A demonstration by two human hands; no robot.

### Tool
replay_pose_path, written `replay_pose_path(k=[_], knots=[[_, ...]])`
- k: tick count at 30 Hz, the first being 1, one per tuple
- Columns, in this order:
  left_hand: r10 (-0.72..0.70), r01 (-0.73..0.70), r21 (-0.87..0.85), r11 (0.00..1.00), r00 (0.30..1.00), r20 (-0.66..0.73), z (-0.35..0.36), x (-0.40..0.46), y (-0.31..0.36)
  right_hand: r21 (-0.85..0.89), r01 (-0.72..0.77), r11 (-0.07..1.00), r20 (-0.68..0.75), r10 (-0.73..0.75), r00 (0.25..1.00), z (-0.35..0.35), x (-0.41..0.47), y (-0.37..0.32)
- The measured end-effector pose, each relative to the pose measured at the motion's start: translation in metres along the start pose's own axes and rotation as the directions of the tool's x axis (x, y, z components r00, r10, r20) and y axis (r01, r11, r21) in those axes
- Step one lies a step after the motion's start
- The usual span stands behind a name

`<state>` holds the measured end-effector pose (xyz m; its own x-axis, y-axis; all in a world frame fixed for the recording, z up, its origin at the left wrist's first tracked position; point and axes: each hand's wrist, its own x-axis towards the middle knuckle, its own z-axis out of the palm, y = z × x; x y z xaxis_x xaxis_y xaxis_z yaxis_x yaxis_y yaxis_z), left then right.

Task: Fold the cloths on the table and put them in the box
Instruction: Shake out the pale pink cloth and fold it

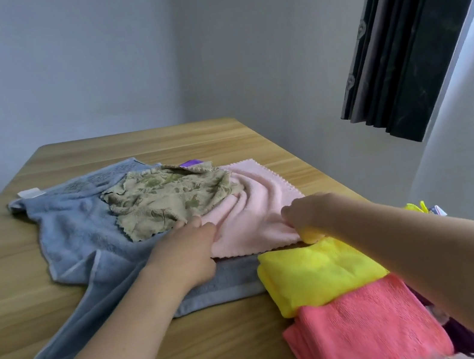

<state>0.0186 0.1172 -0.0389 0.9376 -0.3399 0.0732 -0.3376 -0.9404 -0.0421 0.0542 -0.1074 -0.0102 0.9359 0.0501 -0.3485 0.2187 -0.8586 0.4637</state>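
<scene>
A light pink cloth lies wrinkled on the wooden table. My left hand pinches its near left edge. My right hand grips its near right edge. An olive patterned cloth overlaps the pink one's far left part. Both lie on a large blue-grey towel that runs toward the near left. At the near right lie a folded yellow cloth and a folded coral cloth. No box can be made out.
A bit of purple cloth peeks out behind the olive cloth, and more purple fabric shows at the near right under my right arm. A dark curtain hangs at the right. Grey walls stand behind the table.
</scene>
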Motion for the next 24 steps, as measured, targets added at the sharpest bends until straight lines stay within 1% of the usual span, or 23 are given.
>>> replay_pose_path(k=[2,3,5,6,7,9,11,12,14,15,17,18,19,22,23,24], knots=[[-0.011,0.015,0.04,0.999,0.995,-0.1,0.0,0.003,0.002,0.057,-0.014,0.998,0.002,0.014,1.0,0.008,0.004,0.002],[-0.024,0.027,0.019,0.999,0.991,-0.135,-0.001,0.007,0.003,0.081,-0.029,0.996,-0.019,0.031,0.999,0.007,-0.001,0.003],[-0.079,0.059,-0.112,0.992,0.981,-0.177,-0.009,0.015,0.002,0.193,-0.053,0.98,-0.115,0.076,0.99,0.003,-0.004,0.013],[-0.125,0.089,-0.203,0.975,0.978,-0.169,-0.011,0.018,0.001,0.282,-0.069,0.957,-0.158,0.117,0.981,0.004,-0.001,0.015],[-0.168,0.112,-0.275,0.955,0.968,-0.187,-0.022,0.022,0.0,0.411,-0.077,0.908,-0.21,0.177,0.962,-0.002,0.0,0.024],[-0.258,0.154,-0.382,0.911,0.937,-0.237,-0.045,0.03,-0.001,0.644,-0.072,0.762,-0.267,0.312,0.912,-0.02,-0.002,0.037],[-0.355,0.193,-0.474,0.859,0.891,-0.282,-0.077,0.038,0.001,0.813,-0.004,0.583,-0.296,0.419,0.858,-0.048,-0.007,0.052],[-0.406,0.203,-0.536,0.82,0.866,-0.292,-0.097,0.041,0.002,0.878,0.035,0.477,-0.287,0.467,0.836,-0.065,-0.013,0.06],[-0.49,0.196,-0.663,0.723,0.822,-0.292,-0.14,0.049,0.003,0.953,0.143,0.267,-0.272,0.546,0.793,-0.103,-0.029,0.075],[-0.527,0.183,-0.719,0.671,0.8,-0.288,-0.162,0.051,0.005,0.959,0.206,0.194,-0.282,0.573,0.77,-0.121,-0.038,0.081],[-0.594,0.135,-0.815,0.564,0.752,-0.286,-0.204,0.051,0.009,0.952,0.301,0.054,-0.271,0.607,0.747,-0.157,-0.062,0.092],[-0.623,0.11,-0.847,0.52,0.727,-0.288,-0.225,0.049,0.012,0.939,0.344,0.0,-0.27,0.621,0.736,-0.174,-0.076,0.097],[-0.645,0.083,-0.868,0.49,0.704,-0.297,-0.245,0.046,0.016,0.918,0.397,-0.022,-0.291,0.643,0.708,-0.188,-0.087,0.103],[-0.668,0.006,-0.874,0.485,0.648,-0.366,-0.301,0.029,0.029,0.864,0.503,0.022,-0.366,0.713,0.598,-0.219,-0.129,0.12],[-0.67,-0.014,-0.874,0.485,0.636,-0.382,-0.315,0.021,0.032,0.852,0.523,0.035,-0.383,0.723,0.575,-0.226,-0.143,0.125],[-0.67,-0.031,-0.877,0.479,0.634,-0.388,-0.326,0.013,0.034,0.855,0.517,0.048,-0.389,0.718,0.577,-0.23,-0.158,0.13]])
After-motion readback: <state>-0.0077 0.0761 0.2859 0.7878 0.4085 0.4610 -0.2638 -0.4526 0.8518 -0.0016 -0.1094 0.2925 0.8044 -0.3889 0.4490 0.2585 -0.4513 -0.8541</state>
